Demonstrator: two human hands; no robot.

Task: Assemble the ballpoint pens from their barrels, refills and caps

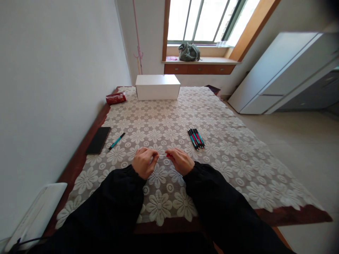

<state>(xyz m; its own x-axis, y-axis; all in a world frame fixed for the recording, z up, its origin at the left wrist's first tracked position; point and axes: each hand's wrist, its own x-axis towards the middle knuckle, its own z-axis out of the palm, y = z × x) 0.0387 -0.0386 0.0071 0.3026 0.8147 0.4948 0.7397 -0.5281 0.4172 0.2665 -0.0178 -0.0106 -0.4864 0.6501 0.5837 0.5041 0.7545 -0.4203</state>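
Over the near middle of the table, my left hand (144, 162) and my right hand (181, 161) face each other with fingertips pinched. A thin pale rod (162, 155), shaped like a pen refill, bridges the short gap between them; my left fingertips close on its left end. Between my right fingers shows a small red piece (168, 155), perhaps part of a pen, mostly covered. Beyond my right hand lies a bunch of pens (196, 138) with teal, red and black barrels, side by side. A single teal and black pen (117, 141) rests ahead of my left hand.
A flowered lace cloth (159, 206) covers the table. At the left edge lies a dark flat phone or tablet (98, 140). Toward the far end are a red packet (116, 98) and a white box (158, 88). A white device (39, 211) stands at the lower left.
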